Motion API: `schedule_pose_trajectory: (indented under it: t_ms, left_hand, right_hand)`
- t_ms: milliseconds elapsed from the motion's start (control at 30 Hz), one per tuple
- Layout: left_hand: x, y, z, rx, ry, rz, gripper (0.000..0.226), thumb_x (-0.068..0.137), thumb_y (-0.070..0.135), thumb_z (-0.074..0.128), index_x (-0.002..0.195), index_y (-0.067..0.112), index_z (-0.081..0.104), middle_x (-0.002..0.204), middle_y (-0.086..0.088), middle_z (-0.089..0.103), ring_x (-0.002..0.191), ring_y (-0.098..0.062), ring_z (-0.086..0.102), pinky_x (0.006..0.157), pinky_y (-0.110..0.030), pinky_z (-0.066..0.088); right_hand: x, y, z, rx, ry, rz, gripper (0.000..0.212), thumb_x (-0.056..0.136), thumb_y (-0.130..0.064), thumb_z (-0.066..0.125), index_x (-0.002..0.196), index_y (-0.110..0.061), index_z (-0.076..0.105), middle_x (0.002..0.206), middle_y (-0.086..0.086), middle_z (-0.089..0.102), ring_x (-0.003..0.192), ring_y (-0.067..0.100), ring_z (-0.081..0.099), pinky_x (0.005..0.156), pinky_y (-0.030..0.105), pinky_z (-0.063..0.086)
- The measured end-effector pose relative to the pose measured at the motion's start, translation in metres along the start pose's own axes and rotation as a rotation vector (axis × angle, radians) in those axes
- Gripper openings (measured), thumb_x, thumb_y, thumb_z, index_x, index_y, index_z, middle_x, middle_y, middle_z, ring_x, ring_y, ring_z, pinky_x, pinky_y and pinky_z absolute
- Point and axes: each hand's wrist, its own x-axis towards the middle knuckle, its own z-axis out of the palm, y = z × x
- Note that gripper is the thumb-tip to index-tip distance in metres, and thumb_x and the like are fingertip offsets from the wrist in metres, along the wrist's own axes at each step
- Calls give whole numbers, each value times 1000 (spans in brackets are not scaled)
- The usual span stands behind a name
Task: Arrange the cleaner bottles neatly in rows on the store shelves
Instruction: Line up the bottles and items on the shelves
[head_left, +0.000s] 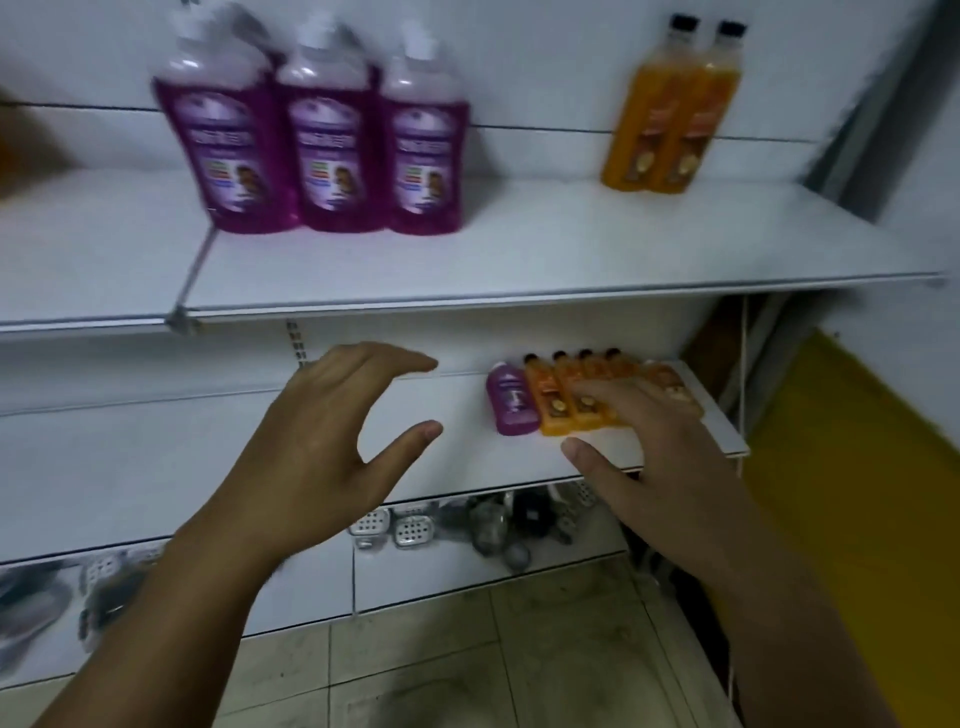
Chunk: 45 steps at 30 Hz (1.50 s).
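Note:
Three purple cleaner bottles (317, 135) stand side by side on the upper white shelf (519, 260). Two orange bottles (670, 109) stand further right on it. On the lower shelf (457, 467), a purple bottle (511, 400) stands next to a row of several orange bottles (563, 395) at the right end. My right hand (639, 457) is spread in front of the orange row, fingers over their fronts and thumb apart; no bottle is gripped. My left hand (322, 441) hovers to the left with fingers and thumb curved apart, holding nothing.
Below the lower shelf, several white perforated items (395, 527) and dark clutter (514, 525) lie on the bottom shelf. A yellow panel (857, 493) stands at the right. Tiled floor (519, 660) lies below. The image is motion-blurred.

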Motion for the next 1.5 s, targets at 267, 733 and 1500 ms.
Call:
schedule_pose_trajectory:
  t_ms: [267, 733, 1500]
  left_hand:
    - [16, 46, 104, -84, -183, -45, 47, 98, 64, 55, 141, 45, 51, 130, 30, 52, 122, 1, 53, 101, -29, 43]
    - [89, -42, 297, -411, -458, -518, 30, 94, 38, 77, 121, 35, 63, 117, 12, 68, 101, -16, 70, 87, -32, 58]
    - [195, 35, 437, -705, -19, -993, 24, 96, 14, 75, 98, 35, 64, 100, 16, 68, 95, -2, 63, 101, -38, 52]
  right_hand:
    - [-25, 101, -18, 109, -69, 146, 47, 98, -42, 67, 142, -33, 55, 139, -15, 55, 131, 5, 49, 106, 27, 41]
    - [63, 264, 43, 396, -63, 518, 35, 96, -37, 73, 128, -27, 63, 126, -7, 64, 110, 15, 64, 92, 34, 56]
    - [169, 409, 138, 464, -306, 557, 83, 79, -44, 83, 151, -27, 46, 146, 1, 49, 134, 22, 49, 113, 47, 45]
